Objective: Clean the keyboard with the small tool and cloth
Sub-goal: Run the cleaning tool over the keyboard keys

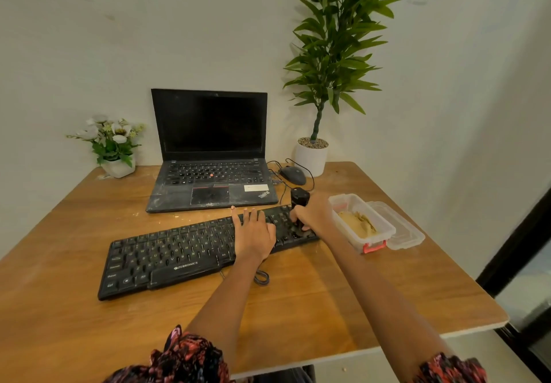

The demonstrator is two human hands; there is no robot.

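A black keyboard (167,254) lies at a slant across the wooden table (328,293), dusty between the keys. My left hand (255,233) rests flat on the keys right of the middle, fingers spread. My right hand (313,214) grips a small black tool (299,197) upright over the keyboard's right end; its lower tip is hidden among my fingers. No cloth shows clearly.
A dusty open laptop (213,174) stands behind the keyboard, with a mouse (293,175) and cables to its right. A clear plastic box (362,223) and its lid (401,227) sit right of my right hand. A potted plant (311,157) and a flower pot (119,166) stand by the wall.
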